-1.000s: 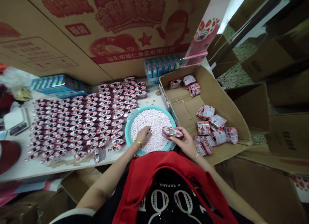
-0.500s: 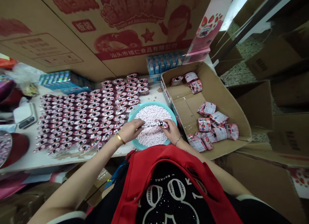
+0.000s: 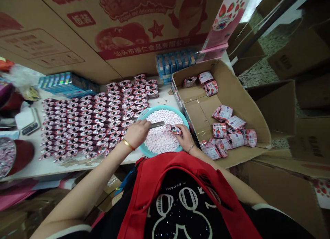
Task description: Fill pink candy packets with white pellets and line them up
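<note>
A teal basin [image 3: 144, 149] full of small pink-white candies [image 3: 161, 139] sits on the white table in front of me. My left hand [image 3: 136, 132] grips a metal spoon [image 3: 156, 125] over the candies, its tip pointing right. My right hand [image 3: 183, 136] holds a small red-and-pink candy container [image 3: 173, 129] over the basin, right by the spoon's tip. Whether the container's lid is open I cannot tell.
Rows of the same small containers [image 3: 92, 118] cover the table left of the basin. An open cardboard box [image 3: 232, 91] on the right holds several filled containers [image 3: 227, 132]. Blue packs [image 3: 175, 65] and large printed cartons [image 3: 116, 29] stand behind. A scale [image 3: 25, 120] sits far left.
My right hand carried the container from the basin's right edge to over the candies. My left hand lifted off the candies and now holds the spoon toward the container.
</note>
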Motion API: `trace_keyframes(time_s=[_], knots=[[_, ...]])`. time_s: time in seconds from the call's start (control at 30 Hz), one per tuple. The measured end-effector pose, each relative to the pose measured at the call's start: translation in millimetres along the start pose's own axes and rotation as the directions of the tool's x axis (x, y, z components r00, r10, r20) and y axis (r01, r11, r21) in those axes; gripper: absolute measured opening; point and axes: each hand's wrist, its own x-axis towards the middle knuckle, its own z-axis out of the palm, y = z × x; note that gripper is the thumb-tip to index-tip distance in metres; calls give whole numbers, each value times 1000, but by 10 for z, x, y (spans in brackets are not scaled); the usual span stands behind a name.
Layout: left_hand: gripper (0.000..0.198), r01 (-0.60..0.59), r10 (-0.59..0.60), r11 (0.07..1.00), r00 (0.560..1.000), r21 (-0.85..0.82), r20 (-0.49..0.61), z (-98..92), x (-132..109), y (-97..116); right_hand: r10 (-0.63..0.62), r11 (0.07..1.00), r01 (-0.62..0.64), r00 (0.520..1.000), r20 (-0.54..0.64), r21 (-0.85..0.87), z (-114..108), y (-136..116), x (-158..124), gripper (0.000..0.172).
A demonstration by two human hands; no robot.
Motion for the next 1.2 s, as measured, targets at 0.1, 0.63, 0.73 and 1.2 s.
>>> trace_keyframes(time_s=[0.1, 0.63, 0.73, 1.2], knots=[[19, 90, -83, 993, 993, -74, 87, 540, 101, -197, 49, 998, -49, 999, -7, 26, -96, 1, -53, 30], [28, -60, 19, 784, 997, -617, -73, 1081, 313, -43, 124, 991, -130, 985, 117, 44, -179, 42, -304, 30], [28, -160, 101, 797, 986, -582, -133, 756, 142, -182, 117, 993, -119, 991, 64, 27, -125, 29, -237, 29], [24, -111, 115, 993, 991, -48, 72, -373, -11, 429, -27, 999, 26, 999, 46, 32, 70, -43, -11, 28]])
